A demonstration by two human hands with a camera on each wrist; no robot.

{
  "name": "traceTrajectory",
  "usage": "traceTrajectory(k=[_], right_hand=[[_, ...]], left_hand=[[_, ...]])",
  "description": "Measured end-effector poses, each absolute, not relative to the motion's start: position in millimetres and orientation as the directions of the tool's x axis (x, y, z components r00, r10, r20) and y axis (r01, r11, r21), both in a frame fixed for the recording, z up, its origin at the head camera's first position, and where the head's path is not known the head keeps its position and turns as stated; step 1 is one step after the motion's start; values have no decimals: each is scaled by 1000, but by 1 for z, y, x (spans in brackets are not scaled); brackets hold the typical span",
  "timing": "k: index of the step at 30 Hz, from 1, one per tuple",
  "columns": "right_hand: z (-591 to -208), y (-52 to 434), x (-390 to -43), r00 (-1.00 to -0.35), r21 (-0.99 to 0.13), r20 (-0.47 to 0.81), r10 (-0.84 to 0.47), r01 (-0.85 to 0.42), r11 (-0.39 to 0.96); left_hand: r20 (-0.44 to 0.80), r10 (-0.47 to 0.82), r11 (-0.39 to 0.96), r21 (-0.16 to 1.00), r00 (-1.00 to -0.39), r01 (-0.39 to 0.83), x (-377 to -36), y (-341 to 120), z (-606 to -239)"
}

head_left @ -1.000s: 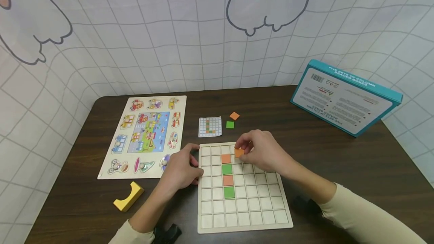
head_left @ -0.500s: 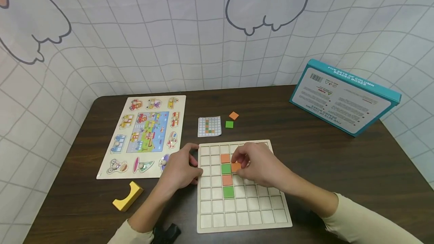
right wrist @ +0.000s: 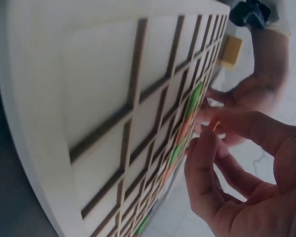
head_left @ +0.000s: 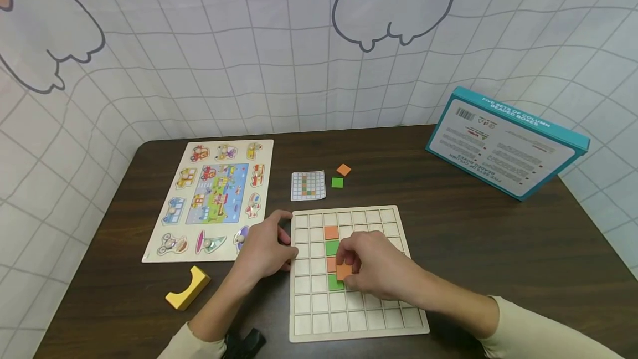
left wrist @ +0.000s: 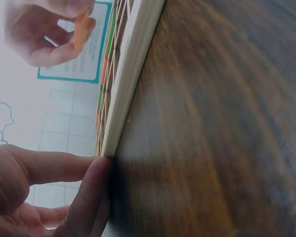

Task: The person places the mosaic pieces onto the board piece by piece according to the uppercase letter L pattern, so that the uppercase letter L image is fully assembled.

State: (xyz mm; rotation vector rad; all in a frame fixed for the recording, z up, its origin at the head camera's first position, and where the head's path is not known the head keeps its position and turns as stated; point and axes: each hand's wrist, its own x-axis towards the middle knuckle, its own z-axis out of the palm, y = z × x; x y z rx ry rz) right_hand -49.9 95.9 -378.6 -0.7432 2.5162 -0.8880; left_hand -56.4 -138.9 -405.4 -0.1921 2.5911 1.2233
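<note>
Fingers (head_left: 349, 262) of the right hand (head_left: 371, 267) pinch an orange tile (head_left: 343, 271), thumb on one side and fingertips on the other, and hold it just above the wooden grid board (head_left: 408, 314), over the cells right of the coloured column. In the right wrist view the same orange tile shows edge-on between thumb and forefinger, clear of the board's surface. The left hand (head_left: 264, 251) rests at the board's left edge with its fingers straight against the rim, as the left wrist view confirms, steadying it and holding nothing.

Four tiles already sit in one column of the board: orange (head_left: 331, 232), green (head_left: 332, 247), a second orange (head_left: 331, 263) partly hidden by the right hand, and a green one (head_left: 335, 283) at the bottom. By my reading the work is under way: the column is laid, the held tile is not yet seated, and a spare orange tile (head_left: 343, 169) and spare green tile (head_left: 337, 182) lie on the worktop (head_left: 498, 237) beyond the board, beside a small pattern card (head_left: 308, 185).

Both forearms come in from the near edge, sleeves pale; the right wrist is bent down over the board, palm downward. Further out lie a vehicle peg puzzle (head_left: 214, 198), a yellow arch block (head_left: 188, 288) and a teal box (head_left: 505, 143).
</note>
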Motion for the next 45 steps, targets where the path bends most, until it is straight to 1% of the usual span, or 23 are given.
traceTrajectory(k=[15,24,32,38,45], right_hand=[[-386,88,-34,-737,-637,-177,-653,-420,647],[-390,86,-31,-725,-619,-152,-672,-460,636],[-392,83,-26,-727,-561,-122,-675,-511,652],[-392,83,-21,-724,-510,-76,-686,-563,650],[-393,84,-20,-723,-493,-60,-688,-578,650]], left_hand=[[-304,-19,651,719,-953,-242,-59,-139,-406],[-292,-7,645,729,-956,-228,-57,-139,-406],[-296,-19,641,729,-955,-239,-58,-139,-408],[-289,-12,643,731,-957,-229,-58,-139,-408],[-282,-9,642,734,-959,-222,-57,-139,-407]])
